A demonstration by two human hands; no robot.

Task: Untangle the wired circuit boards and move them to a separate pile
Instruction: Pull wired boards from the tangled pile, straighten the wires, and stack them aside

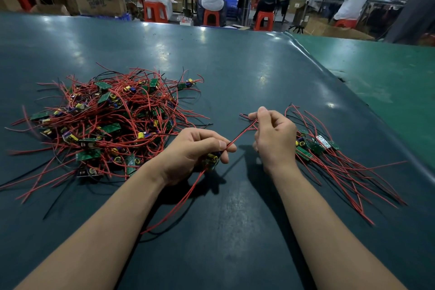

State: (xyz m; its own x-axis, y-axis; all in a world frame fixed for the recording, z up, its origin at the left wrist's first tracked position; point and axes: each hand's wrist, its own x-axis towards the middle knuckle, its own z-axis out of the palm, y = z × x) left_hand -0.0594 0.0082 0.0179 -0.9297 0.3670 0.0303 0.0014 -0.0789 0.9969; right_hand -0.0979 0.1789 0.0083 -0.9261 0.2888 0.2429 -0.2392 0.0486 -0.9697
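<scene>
A big tangled pile [106, 122] of small green circuit boards with red and black wires lies on the left of the dark green table [235, 73]. A smaller sorted pile [329, 158] of boards with straightened wires lies on the right. My left hand [193, 155] grips one circuit board [213, 159] in its curled fingers, and long red wires hang from it toward me. My right hand [274, 139] pinches the red and black wires [242, 132] that run from that board, holding them taut between the two hands.
A lighter green table surface [376, 82] adjoins on the right. Beyond the far edge, several people sit on red stools [155, 12] at workbenches, with cardboard boxes [101, 0] on the floor.
</scene>
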